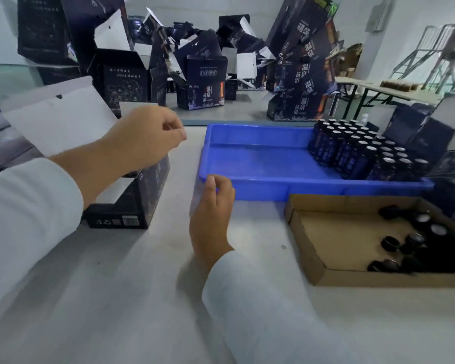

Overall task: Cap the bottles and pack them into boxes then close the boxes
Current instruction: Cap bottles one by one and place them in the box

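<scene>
Bottles (357,151) stand packed in the right end of a blue tray (258,164) on the table (132,285). The left hand (147,137), fingers curled, hovers over an open dark box (134,203); whether it grips anything is unclear. The right hand (212,214) pinches the tray's near rim. Loose caps (405,245) lie in a cardboard tray (326,232).

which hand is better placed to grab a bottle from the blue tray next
Right. The right hand sits at the tray rim on the same side as the bottles; the left hand is over the open box.
</scene>
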